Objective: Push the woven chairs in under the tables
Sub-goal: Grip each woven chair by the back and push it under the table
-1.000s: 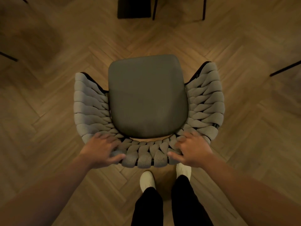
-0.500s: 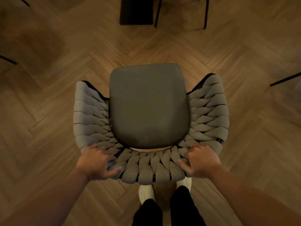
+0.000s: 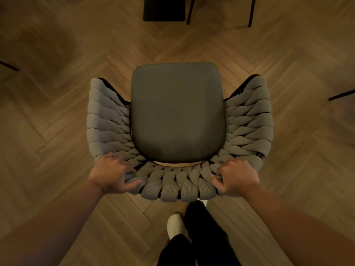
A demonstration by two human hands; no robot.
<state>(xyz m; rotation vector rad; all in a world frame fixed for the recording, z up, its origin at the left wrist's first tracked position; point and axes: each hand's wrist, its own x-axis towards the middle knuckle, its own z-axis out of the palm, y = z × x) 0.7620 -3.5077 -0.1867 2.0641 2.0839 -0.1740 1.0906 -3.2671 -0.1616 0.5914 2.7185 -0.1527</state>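
Woven chair [image 3: 178,116], one; hands [image 3: 113,173] [image 3: 237,177], two

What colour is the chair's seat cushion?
The seat cushion is plain dark grey; head view shows it.

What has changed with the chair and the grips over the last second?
Left grip and right grip went from fingers lying over the backrest of the woven chair to curling tightly round its top edge. The feet moved into a step; one white shoe now trails. The chair barely shifted: upright, facing the dark base, seat in the open.
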